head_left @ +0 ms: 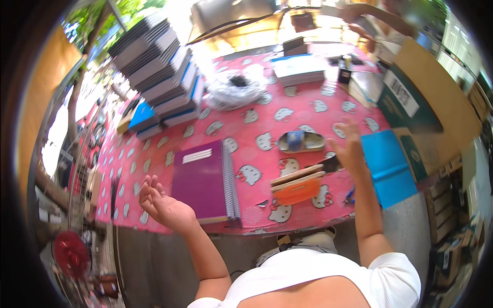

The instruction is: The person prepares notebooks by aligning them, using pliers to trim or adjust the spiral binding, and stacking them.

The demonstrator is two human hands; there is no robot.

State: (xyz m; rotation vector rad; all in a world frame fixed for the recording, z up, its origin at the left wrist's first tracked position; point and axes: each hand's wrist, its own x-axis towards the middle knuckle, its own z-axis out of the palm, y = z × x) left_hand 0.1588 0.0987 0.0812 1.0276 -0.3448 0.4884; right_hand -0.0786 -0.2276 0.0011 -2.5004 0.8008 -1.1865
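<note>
A purple spiral notebook with a white label lies closed on the pink patterned tablecloth. Just off its left edge, my left hand is raised, empty, with its fingers loosely apart. My right hand reaches over the table's right side, slightly blurred, its thumb and fingers apart and nothing visible in them. To its left sits an oval pale holder with a blue piece across it. Below that, an orange flat item lies against tan strips. A small dark object lies near my right wrist.
Tall stacks of books stand at the far left, beside a clear plastic bag. White-and-blue books lie at the back. A bright blue folder and a large cardboard box edge the right. Another person is at the far right.
</note>
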